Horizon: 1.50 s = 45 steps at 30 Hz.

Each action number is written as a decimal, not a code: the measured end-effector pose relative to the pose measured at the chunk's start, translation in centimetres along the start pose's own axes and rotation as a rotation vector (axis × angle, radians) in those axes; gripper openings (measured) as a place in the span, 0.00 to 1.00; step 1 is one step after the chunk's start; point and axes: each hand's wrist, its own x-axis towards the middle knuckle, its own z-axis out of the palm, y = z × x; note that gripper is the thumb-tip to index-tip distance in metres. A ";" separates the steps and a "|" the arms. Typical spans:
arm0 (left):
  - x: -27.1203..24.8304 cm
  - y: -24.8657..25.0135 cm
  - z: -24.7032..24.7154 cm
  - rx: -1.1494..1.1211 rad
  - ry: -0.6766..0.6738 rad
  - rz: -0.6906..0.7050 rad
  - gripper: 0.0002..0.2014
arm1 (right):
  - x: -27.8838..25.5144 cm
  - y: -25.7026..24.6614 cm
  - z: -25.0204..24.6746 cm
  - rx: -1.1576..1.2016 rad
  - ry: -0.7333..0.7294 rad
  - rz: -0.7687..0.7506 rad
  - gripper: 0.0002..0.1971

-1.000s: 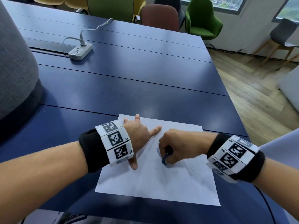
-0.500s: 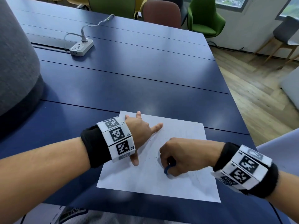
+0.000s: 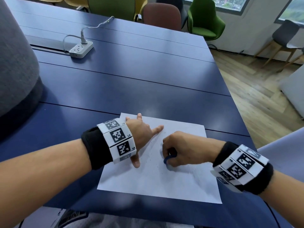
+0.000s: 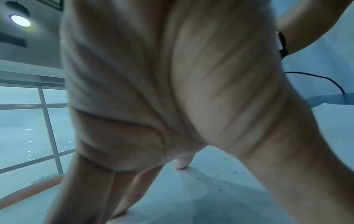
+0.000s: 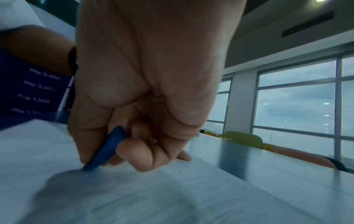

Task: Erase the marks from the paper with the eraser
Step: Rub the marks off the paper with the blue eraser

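A white sheet of paper (image 3: 158, 183) lies on the blue table near its front edge. My left hand (image 3: 141, 137) lies flat on the sheet's left part, fingers spread and straight, thumb toward me. In the left wrist view the spread fingers (image 4: 298, 174) press the paper (image 4: 220, 201), with dark crumbs scattered between them. My right hand (image 3: 177, 153) pinches a blue eraser (image 3: 166, 160) and holds its tip against the middle of the sheet. From the right wrist the eraser (image 5: 107, 150) sits between thumb and curled fingers, its lower end on the paper (image 5: 134, 197). Faint marks and crumbs lie around it.
A white power strip (image 3: 80, 49) with its cable sits far back on the table (image 3: 131, 89). A large grey rounded object (image 3: 14, 71) stands at the left. Coloured chairs (image 3: 204, 22) line the far edge, and wooden floor lies to the right.
The right hand with the eraser slid toward me and a little right across the sheet over the second. The left hand stayed flat on the paper.
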 end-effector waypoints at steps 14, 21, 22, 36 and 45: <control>-0.3 0.2 -0.3 0.006 0.000 0.004 0.73 | 0.2 -1.4 0.0 -0.015 -0.083 -0.007 0.03; -0.7 0.6 -0.7 0.007 0.012 -0.020 0.72 | -2.5 -2.2 2.0 -0.026 -0.013 -0.043 0.01; -0.8 0.6 -0.8 0.008 0.011 -0.026 0.71 | -3.4 -2.1 2.3 -0.022 0.047 -0.019 0.02; -3.7 -0.8 1.5 -0.268 0.078 -0.013 0.56 | -8.9 -2.1 12.7 0.258 0.745 0.413 0.03; -5.6 11.0 5.9 -0.418 0.310 0.092 0.42 | -9.0 -1.8 13.2 0.346 0.820 0.378 0.24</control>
